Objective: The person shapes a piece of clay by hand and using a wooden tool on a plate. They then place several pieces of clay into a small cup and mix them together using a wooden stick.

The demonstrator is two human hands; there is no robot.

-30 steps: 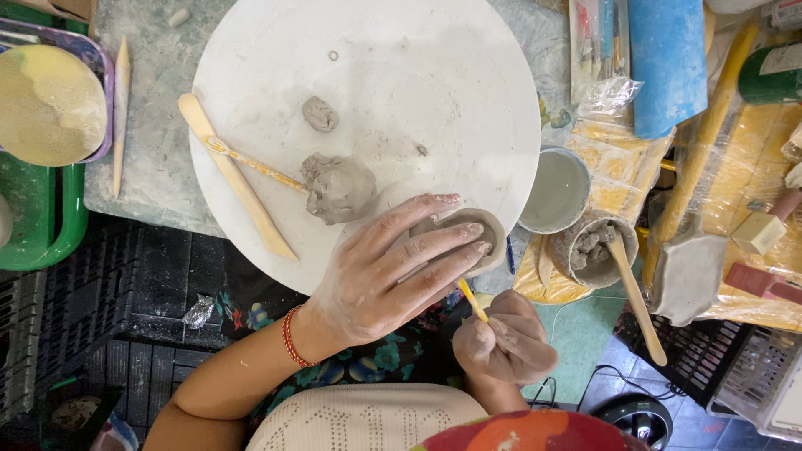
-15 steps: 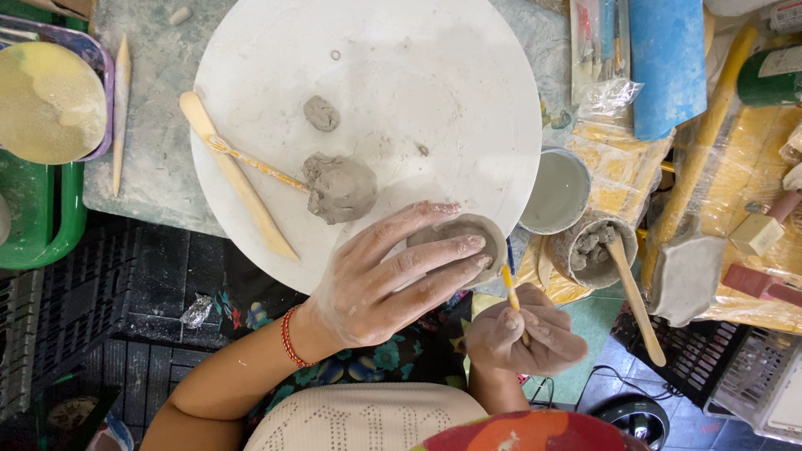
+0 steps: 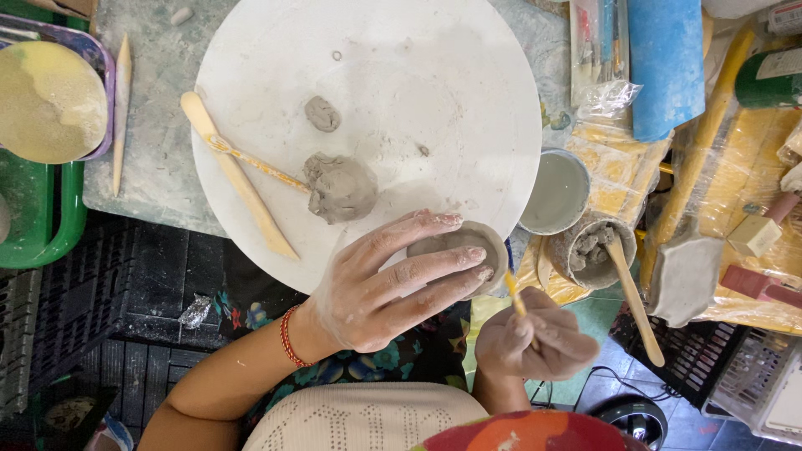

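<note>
**Small clay bowl steadied while a thin tool works its rim**

The left hand (image 3: pixel 388 288) lies over a small grey clay bowl (image 3: pixel 468 250) at the lower edge of the round white board (image 3: pixel 376 83), its grip closed around the bowl with fingers spread across the top. The right hand (image 3: pixel 539 342), lower right of centre, has its grip closed on a thin yellow stick (image 3: pixel 514 292) whose tip meets the bowl's right side.

Since a second ago the right hand has shifted rightward and risen, and the stick has swung from the bowl's lower edge to its right flank; the left hand has hardly moved. The work appears to be travelling round the rim.

Further out, a clay lump (image 3: pixel 338 188) and a wooden modelling tool (image 3: pixel 238 175) lie mid-board, and two grey cups (image 3: pixel 560 190) stand to the right on the desk.
</note>
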